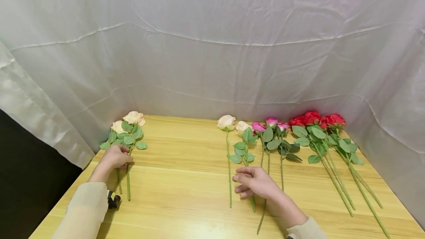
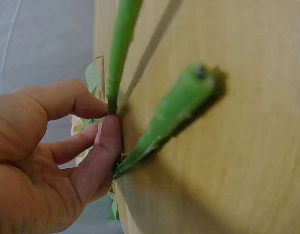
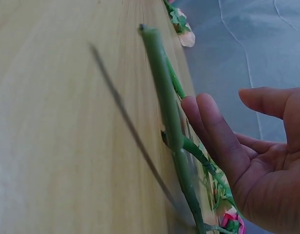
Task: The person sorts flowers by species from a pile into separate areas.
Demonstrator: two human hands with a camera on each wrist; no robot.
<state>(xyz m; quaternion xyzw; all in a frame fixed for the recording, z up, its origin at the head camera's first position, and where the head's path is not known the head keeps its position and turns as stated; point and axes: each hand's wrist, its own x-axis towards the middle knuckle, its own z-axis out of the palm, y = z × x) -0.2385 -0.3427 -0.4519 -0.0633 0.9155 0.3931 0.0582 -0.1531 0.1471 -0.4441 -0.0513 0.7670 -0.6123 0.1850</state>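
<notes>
Two pale peach roses (image 1: 134, 118) with green leaves lie at the table's left end. My left hand (image 1: 116, 156) pinches the right one's green stem (image 2: 121, 48) between thumb and fingertip, below the leaves. The other rose's stem (image 2: 169, 114) lies beside these fingers, its cut end toward the camera. My right hand (image 1: 254, 183) holds nothing, its fingers loosely extended and thumb apart in the right wrist view. It hovers over the stem of a leafy peach rose (image 1: 243, 127). A single peach rose (image 1: 226, 121) lies just left of that one. A thick stem (image 3: 162, 87) passes beside the right fingertips.
Pink roses (image 1: 271, 122) lie right of the right hand, their stems running under the forearm. Several red roses (image 1: 312, 118) fill the far right. A grey curtain (image 1: 212, 65) backs the wooden table (image 1: 179, 194). A black object (image 1: 114, 200) sits by the left cuff.
</notes>
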